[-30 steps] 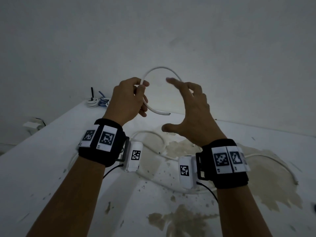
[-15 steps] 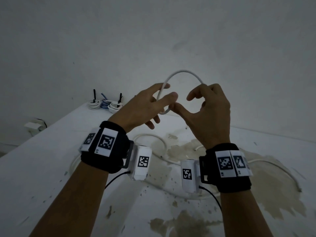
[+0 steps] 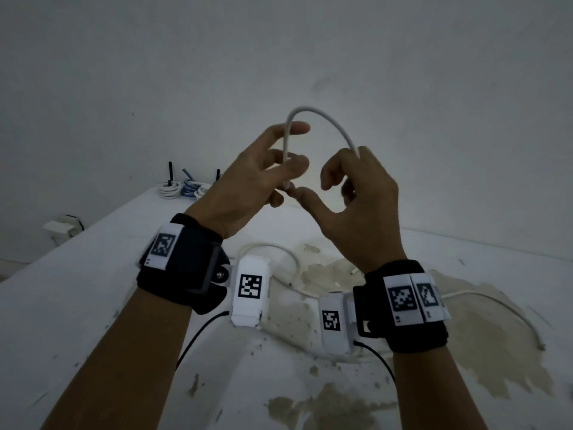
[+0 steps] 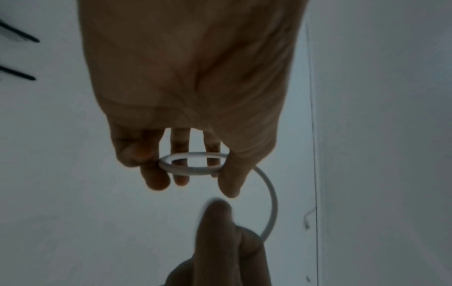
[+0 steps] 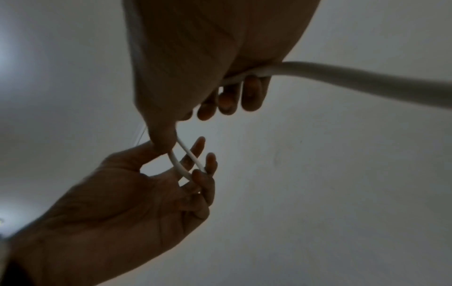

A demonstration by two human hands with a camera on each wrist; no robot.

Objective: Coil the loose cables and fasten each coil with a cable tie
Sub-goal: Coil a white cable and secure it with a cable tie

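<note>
White cable (image 3: 322, 117) arcs between both raised hands above the stained white table (image 3: 77, 305), where we see the rest of it trailing loose. We note the left hand (image 3: 248, 181) pinching a small loop between thumb and fingers, other fingers spread, while the right hand (image 3: 356, 206) curls its fingers round the cable's far side. Three tied coils (image 3: 183, 190) sit at the table's far corner.

Bare, dim utility room or workspace, blank white wall (image 3: 434, 88), white tabletop (image 3: 77, 305) with peeling, stained paint (brownish patches), finished cable coils (image 3: 183, 189) at its far edge
</note>
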